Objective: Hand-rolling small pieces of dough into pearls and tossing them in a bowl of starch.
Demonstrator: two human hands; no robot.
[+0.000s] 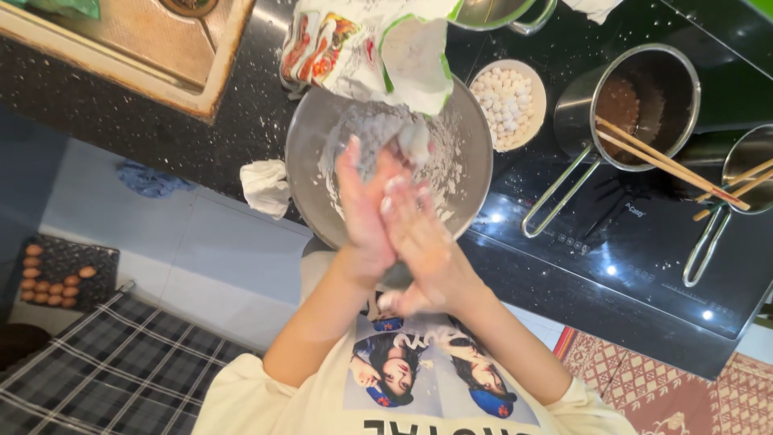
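We press left hand (364, 211) and right hand (419, 234) palm to palm over the steel bowl (475, 161) of white dough (378, 133) on the worktop (241, 121); whether they enclose dough we cannot tell.

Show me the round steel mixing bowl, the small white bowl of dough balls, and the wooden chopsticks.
Round steel mixing bowl (310, 153), head view, bare left rim.
Small white bowl of dough balls (538, 121), head view, right rim.
Wooden chopsticks (668, 165), head view, mid-shaft.

One head-worn camera looks steeply down, close over the steel bowl (389, 161) and counter (241, 121).
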